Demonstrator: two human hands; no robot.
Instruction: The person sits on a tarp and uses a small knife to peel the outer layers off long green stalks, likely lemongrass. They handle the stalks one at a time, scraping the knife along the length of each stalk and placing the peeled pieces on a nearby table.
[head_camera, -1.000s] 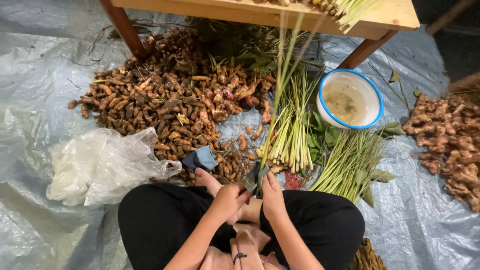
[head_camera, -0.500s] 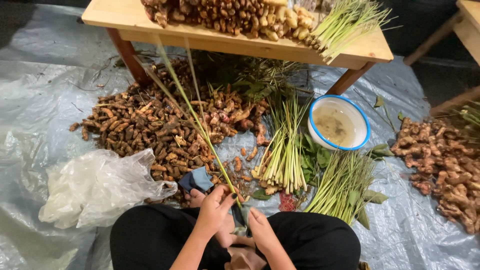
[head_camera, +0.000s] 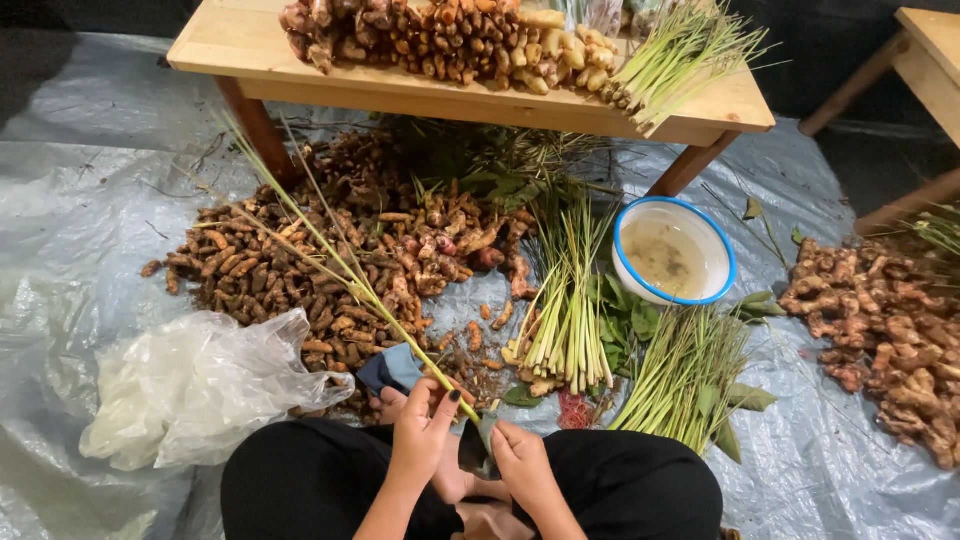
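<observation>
A long lemongrass stalk (head_camera: 340, 262) runs from the person's lap up and to the left, its thin green leaves fanning out over the heap of brown roots (head_camera: 300, 270). Its thick lower end sits in the left hand (head_camera: 420, 430), whose fingers are closed around it. The right hand (head_camera: 522, 465) is just beside, its fingers curled on a dark blade (head_camera: 474, 450) that stands between the two hands, close to the stalk's base. The person sits on the floor with legs in black cloth.

Just ahead of the hands lies a blue cloth (head_camera: 392, 368), and to the left a crumpled clear plastic bag (head_camera: 195, 385). To the right, a trimmed bundle of lemongrass (head_camera: 562, 320) lies beside a second bundle (head_camera: 685, 375) with green leaves. A white bowl with a blue rim (head_camera: 672, 250) holds cloudy water. A pile of ginger (head_camera: 885, 325) lies at far right. All of this rests on a grey plastic sheet (head_camera: 90, 220). Above, a wooden tabletop (head_camera: 230, 45) carries more roots and lemongrass.
</observation>
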